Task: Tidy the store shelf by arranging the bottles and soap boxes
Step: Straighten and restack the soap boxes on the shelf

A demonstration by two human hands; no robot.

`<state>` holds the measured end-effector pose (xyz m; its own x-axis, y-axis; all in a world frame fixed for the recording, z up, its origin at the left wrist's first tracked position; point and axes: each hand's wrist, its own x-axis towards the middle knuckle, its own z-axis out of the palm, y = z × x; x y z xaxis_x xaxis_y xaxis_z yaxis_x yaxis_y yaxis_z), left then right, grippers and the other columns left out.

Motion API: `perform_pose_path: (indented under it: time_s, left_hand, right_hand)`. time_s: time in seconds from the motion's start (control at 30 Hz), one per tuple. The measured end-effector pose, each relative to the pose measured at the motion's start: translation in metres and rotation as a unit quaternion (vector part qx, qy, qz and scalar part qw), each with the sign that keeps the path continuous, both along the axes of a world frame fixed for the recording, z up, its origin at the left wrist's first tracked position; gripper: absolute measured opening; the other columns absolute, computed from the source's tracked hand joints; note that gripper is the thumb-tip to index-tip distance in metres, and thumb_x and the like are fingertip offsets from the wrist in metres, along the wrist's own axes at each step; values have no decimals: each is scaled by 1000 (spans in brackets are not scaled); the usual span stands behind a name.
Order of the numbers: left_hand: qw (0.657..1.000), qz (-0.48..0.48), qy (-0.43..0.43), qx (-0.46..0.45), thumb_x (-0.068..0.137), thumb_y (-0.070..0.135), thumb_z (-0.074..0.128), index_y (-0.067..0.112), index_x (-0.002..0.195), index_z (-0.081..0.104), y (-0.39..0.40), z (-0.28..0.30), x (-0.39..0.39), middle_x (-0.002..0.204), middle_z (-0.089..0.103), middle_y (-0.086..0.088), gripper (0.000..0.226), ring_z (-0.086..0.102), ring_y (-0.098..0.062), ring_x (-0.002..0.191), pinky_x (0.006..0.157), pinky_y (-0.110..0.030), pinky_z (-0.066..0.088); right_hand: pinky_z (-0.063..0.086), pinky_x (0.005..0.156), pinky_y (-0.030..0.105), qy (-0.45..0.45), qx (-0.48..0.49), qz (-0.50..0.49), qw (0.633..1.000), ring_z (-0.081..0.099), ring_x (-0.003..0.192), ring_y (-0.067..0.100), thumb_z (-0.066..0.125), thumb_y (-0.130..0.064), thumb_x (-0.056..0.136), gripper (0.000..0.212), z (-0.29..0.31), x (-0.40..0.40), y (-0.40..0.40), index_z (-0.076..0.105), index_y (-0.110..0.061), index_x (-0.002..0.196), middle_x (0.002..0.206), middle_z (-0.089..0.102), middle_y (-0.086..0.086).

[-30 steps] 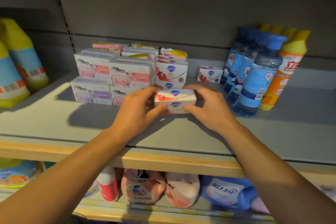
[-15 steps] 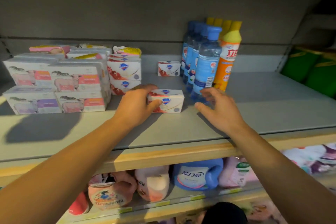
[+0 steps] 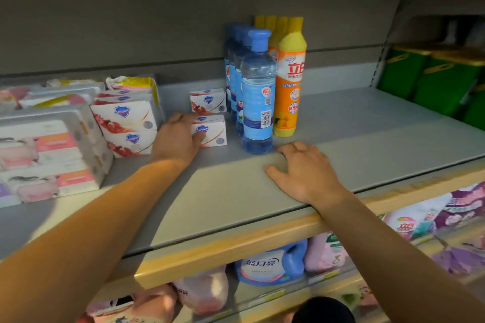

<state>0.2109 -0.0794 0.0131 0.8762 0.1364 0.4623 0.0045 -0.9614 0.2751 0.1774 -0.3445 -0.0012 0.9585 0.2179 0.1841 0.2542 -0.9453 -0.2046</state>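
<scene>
left hand: my left hand [image 3: 176,136] is wrapped round the left end of a white soap box [image 3: 210,130], thumb on top at the back edge, fingers curled over the front face, so it's gripping that box

right hand: the right hand [image 3: 301,168] lies flat on the grey shelf [image 3: 367,139] at about 4 o'clock from the front blue bottle, fingers spread and relaxed, holding nothing

held soap box: sits on the shelf, red-and-white with a blue shield logo, just left of the bottles

second soap box: a matching box [image 3: 207,100] stands right behind it at 12 o'clock, near the back wall, touching or nearly touching the blue bottles, can't tell which

soap box stack: more of the same boxes [image 3: 126,120] piled at 9 o'clock from the held one, two layers visible at the front

pink packs: bigger white-and-pink soap packs [image 3: 47,155] stacked further out at 9 o'clock, pretty blurry

blue bottles: a row of clear bottles with blue caps [image 3: 258,92] running front to back, upright

orange bottles: a row of orange dish-soap bottles with yellow tops [image 3: 290,81] right beside the blue row at 3 o'clock, upright, touching it

lower shelf: a blue detergent jug [image 3: 273,265] and pink refill pouches [image 3: 204,291] underneath

far right: green boxes [image 3: 430,76] on the next shelf unit
</scene>
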Motion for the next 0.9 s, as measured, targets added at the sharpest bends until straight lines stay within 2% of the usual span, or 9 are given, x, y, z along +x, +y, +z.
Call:
perform_pose_path:
  time_s: [0.2, 0.37, 0.5, 0.7, 0.9]
  left_hand:
    - [999, 13, -26, -38, 96, 22, 57, 14, 140, 51, -2, -6, 47, 142, 46, -16, 46, 51, -39, 122, 103, -44, 41]
    - [999, 37, -39, -5, 94, 26, 59, 19, 138, 53, -4, -6, 81, 140, 51, -15, 46, 53, -40, 120, 100, -48, 46]
    - [998, 43, -44, -4, 94, 25, 58, 18, 138, 54, -3, -4, 103, 138, 54, -13, 45, 51, -37, 123, 102, -44, 45]
    - [998, 42, -46, 21, 96, 28, 55, 20, 142, 50, -1, -9, 120, 146, 47, -12, 47, 42, -37, 130, 107, -41, 39]
    - [998, 41, -48, 18, 96, 26, 55, 20, 141, 50, 0, -9, 125, 141, 51, -13, 46, 45, -38, 128, 105, -43, 42]
  right_hand:
    - [35, 106, 40, -1, -7, 0, 1000, 44, 125, 25, 37, -64, 88, 64, -3, 2, 1, 45, -26, 139, 135, 50, 1]
    - [34, 104, 42, -8, -9, 0, 1000, 44, 125, 27, 33, -65, 87, 64, -6, 4, 1, 46, -26, 135, 133, 50, 2]
    - [34, 103, 41, -14, -15, -5, 1000, 44, 122, 27, 30, -66, 85, 65, -7, 5, 2, 47, -25, 132, 130, 50, 1]
    - [34, 102, 42, -16, -12, -16, 1000, 44, 120, 26, 23, -68, 78, 70, -8, 5, 5, 49, -26, 127, 127, 50, 0]
    - [34, 102, 42, -13, -12, -12, 1000, 43, 120, 26, 31, -67, 84, 63, -7, 4, 3, 47, -26, 128, 127, 49, 0]
